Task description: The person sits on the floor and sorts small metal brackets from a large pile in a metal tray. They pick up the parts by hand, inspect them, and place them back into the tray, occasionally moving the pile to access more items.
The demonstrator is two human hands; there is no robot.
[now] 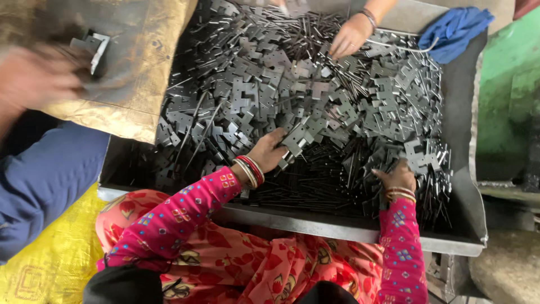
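A large metal tray (349, 228) holds a heap of flat grey notched metal plates (253, 95) and several thin dark rods (315, 180). My left hand (269, 153), in a pink sleeve with red and white bangles, pinches one notched plate (298, 139) at the heap's near side. My right hand (398, 178) lies palm down on plates at the near right of the tray. Its fingers curl into the pile, and whether they grip anything is hidden.
Another person's hand (349, 36) with a bracelet reaches into the heap from the far side. At far left a blurred hand (34, 76) above a blue sleeve (50, 180) is by a brown sack (135, 84) with a plate on it. A blue cloth (455, 31) lies at the tray's far right corner.
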